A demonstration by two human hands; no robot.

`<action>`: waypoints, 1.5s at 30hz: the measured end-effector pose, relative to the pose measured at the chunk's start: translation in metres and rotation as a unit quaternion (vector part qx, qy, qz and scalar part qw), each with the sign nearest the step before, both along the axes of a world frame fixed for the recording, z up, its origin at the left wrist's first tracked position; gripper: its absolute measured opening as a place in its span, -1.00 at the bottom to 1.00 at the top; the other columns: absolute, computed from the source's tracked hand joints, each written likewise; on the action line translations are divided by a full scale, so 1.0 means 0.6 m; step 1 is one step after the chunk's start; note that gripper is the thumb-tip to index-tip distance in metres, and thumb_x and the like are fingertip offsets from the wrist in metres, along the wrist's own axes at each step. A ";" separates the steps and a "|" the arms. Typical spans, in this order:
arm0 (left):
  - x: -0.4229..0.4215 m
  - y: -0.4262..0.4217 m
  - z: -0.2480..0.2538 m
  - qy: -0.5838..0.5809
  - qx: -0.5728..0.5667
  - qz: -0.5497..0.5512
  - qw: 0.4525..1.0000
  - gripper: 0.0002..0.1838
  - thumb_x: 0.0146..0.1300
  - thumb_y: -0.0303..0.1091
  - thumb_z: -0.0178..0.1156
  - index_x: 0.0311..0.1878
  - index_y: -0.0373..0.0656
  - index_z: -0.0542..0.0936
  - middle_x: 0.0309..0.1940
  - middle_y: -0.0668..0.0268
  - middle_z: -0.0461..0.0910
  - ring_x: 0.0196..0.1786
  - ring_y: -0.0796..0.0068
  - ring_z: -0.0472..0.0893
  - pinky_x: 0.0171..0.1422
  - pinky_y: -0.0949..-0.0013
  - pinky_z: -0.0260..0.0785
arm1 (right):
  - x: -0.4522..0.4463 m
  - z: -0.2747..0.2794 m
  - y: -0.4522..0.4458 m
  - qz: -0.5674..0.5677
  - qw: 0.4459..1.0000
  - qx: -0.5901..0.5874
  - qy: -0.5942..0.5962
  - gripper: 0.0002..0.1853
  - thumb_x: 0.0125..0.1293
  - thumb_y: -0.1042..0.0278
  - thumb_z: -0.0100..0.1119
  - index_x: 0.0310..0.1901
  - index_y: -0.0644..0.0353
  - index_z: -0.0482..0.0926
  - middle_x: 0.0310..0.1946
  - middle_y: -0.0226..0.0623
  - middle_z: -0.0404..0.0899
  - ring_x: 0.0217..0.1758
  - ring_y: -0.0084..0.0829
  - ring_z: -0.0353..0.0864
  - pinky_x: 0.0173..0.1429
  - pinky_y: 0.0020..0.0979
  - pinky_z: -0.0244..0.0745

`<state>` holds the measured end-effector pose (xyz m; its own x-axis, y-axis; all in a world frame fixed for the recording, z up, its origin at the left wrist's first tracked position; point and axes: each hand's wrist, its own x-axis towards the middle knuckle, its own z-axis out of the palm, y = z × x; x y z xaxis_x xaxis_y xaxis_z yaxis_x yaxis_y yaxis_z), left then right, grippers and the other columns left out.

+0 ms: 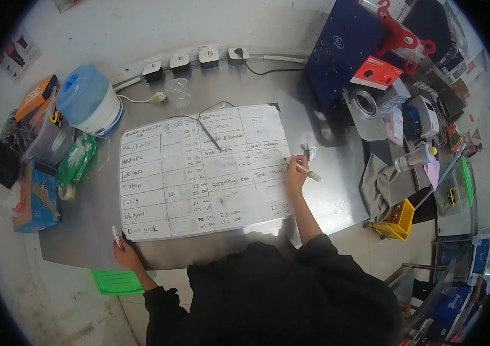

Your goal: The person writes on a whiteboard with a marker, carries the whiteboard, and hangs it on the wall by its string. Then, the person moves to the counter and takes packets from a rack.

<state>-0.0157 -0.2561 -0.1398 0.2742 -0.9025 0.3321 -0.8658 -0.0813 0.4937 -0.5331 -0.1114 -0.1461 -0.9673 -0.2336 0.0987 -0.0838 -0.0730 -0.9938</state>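
Note:
A whiteboard [198, 173] with a hand-drawn grid and handwritten words and times lies on the metal table [92, 202]. My left hand [125, 254] is closed on a marker [116, 236] just off the board's lower left corner. At the board's right edge, my right hand [297, 173] holds another marker [309, 172], which points to the right. Crumpled white tissue [310, 151] lies right above my right hand. A thin dark cord rests across the upper middle of the board.
Behind the board stand a blue-and-white container [86, 98] and several wall sockets. A blue box [40, 199] and green plastic bag [77, 158] are at left. At right are a dark blue panel [340, 52], grey cloth [378, 187] and yellow basket [400, 222].

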 end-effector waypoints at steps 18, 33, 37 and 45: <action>0.002 -0.002 -0.007 -0.001 -0.005 0.010 1.000 -0.67 0.28 -0.12 0.04 -0.30 -0.25 0.52 -0.48 0.06 0.53 -0.43 0.02 0.50 -0.34 0.10 0.29 | -0.003 0.003 0.006 0.029 0.995 0.028 0.094 -0.85 0.20 0.39 0.27 -0.27 0.21 0.51 -0.44 -0.50 0.45 -0.38 -0.68 0.35 -0.27 -0.61 0.28; 0.000 -0.001 0.000 0.004 0.002 0.000 1.000 -0.68 0.29 -0.14 0.04 -0.31 -0.25 0.52 -0.48 0.04 0.53 -0.43 -0.02 0.50 -0.36 0.08 0.28 | -0.005 -0.003 0.007 0.031 0.994 0.048 0.097 -0.86 0.28 0.33 0.16 -0.32 0.22 0.51 -0.52 -0.51 0.41 -0.45 -0.68 0.30 -0.35 -0.59 0.22; 0.002 -0.003 -0.003 0.009 -0.003 0.004 1.000 -0.68 0.29 -0.14 0.04 -0.31 -0.25 0.52 -0.49 0.04 0.52 -0.43 -0.02 0.50 -0.36 0.08 0.28 | -0.011 -0.015 0.007 0.036 0.994 0.034 0.101 -0.86 0.28 0.33 0.16 -0.32 0.22 0.50 -0.52 -0.51 0.41 -0.46 -0.69 0.30 -0.37 -0.60 0.22; 0.000 -0.002 0.000 0.002 -0.007 0.004 1.000 -0.68 0.29 -0.12 0.04 -0.29 -0.24 0.53 -0.47 0.04 0.54 -0.42 -0.02 0.51 -0.35 0.08 0.29 | -0.010 -0.011 0.006 0.024 0.991 0.062 0.119 -0.84 0.32 0.30 0.12 -0.31 0.22 0.51 -0.54 -0.47 0.45 -0.50 -0.70 0.32 -0.42 -0.60 0.22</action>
